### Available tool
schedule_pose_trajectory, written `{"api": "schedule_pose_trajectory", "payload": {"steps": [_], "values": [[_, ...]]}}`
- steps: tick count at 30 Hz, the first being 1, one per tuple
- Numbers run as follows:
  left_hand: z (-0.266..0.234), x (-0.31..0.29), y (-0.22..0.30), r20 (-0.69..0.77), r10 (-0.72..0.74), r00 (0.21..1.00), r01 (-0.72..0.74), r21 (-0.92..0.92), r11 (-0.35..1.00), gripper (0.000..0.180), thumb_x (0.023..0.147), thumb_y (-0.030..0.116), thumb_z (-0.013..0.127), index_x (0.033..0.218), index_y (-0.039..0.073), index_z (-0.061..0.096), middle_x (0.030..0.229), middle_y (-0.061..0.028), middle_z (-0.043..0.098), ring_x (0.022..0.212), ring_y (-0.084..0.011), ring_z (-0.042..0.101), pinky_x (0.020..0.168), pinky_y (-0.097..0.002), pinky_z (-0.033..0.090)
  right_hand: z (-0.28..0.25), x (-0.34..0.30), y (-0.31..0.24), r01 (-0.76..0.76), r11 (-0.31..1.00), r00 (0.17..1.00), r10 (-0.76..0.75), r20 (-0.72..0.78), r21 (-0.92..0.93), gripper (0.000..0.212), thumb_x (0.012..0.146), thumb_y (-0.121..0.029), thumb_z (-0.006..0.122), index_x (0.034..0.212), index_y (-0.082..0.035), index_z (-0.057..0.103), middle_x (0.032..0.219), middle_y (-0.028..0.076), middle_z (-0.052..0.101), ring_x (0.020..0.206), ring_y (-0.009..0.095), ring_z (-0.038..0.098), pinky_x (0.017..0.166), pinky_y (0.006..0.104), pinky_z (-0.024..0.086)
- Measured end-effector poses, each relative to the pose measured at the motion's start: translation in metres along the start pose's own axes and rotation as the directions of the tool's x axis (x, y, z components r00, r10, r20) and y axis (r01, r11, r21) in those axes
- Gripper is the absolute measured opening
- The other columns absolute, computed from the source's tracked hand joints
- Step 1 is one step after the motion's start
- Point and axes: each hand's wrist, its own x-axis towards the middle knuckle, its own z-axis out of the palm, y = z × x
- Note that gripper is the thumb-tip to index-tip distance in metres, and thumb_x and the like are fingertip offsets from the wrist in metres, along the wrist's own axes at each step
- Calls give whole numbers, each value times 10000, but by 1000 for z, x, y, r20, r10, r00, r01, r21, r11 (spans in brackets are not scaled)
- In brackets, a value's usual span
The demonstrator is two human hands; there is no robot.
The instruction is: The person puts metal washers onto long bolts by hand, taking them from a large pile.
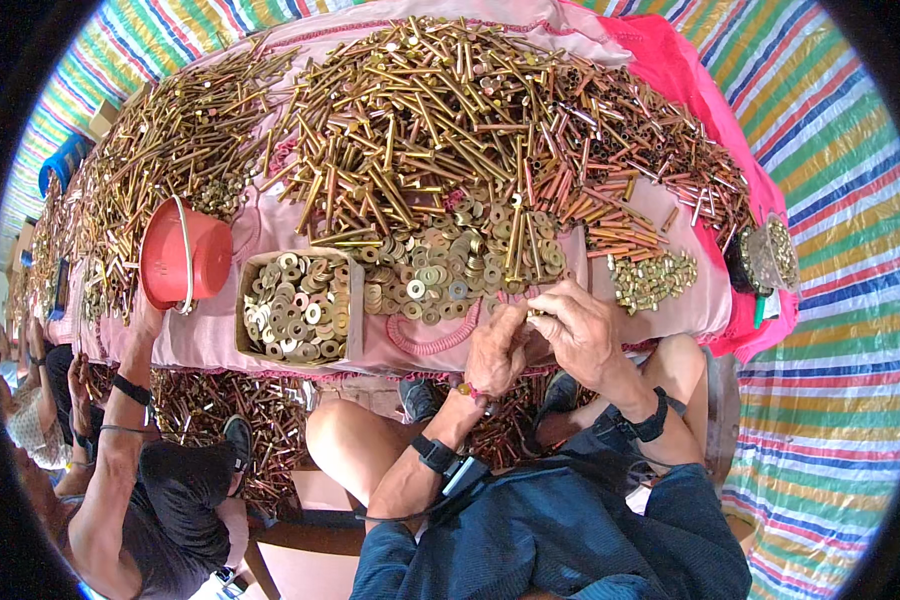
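My left hand (495,348) and my right hand (576,328) meet over the table's front edge, fingers closed in a pinch. Between them shows a small brass-coloured piece (532,312), too small and covered to name. Just beyond my hands lies a spread of flat round washers (432,268). A cardboard box (358,300) full of washers stands to their left. Near my right hand is a pile of small brassy nut-like pieces (650,280). Several long golden bolts (518,225) lie across the washers, beyond my hands.
A large heap of long bolts (400,130) covers the far table, with copper-coloured tubes (620,130) at right. At left, a co-worker's hand (148,312) is at a red bucket (202,255). Clear containers (770,255) stand at right. More metal pieces (270,430) lie below the table.
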Motion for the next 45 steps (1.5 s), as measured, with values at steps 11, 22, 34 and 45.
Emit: {"api": "schedule_pose_trajectory", "payload": {"steps": [11, 22, 34, 45], "values": [[4, 2, 4, -37, 25, 999, -23, 61, 998, 580, 745, -127, 543, 1301, 37, 556, 905, -190, 602, 771, -370, 665, 674, -418, 539, 8, -7, 1, -222, 949, 968, 242, -67, 223, 149, 880, -71, 729, 1001, 5, 685, 951, 102, 668, 828, 216, 659, 703, 311, 531], [4, 2, -1, 26, 33, 999, -36, 94, 995, 614, 726, -107, 557, 1325, 24, 534, 1001, -233, 626, 899, -458, 633, 762, -461, 532, 1, -1, 3, -17, 1000, 992, 18, -128, 8, 209, 820, -30, 768, 1005, 0, 675, 921, 123, 667, 792, 252, 668, 677, 325, 539], [4, 5, 0, -24, 86, 996, -84, 98, 992, 535, 790, -89, 560, 1310, 35, 547, 956, -233, 631, 849, -447, 640, 726, -468, 529, -1, 0, 6, -79, 990, 997, 81, -6, 120, 194, 851, -16, 717, 1039, 5, 674, 952, 141, 666, 852, 280, 668, 744, 354, 539], [1, 6, 6, 6, 40, 999, -40, 97, 995, 524, 743, -89, 583, 1249, 43, 560, 946, -216, 613, 846, -445, 632, 706, -475, 520, 3, -3, 5, -392, 854, 912, 409, 25, 342, 252, 801, -160, 828, 910, -4, 662, 894, 111, 661, 773, 210, 649, 682, 311, 514]]}}
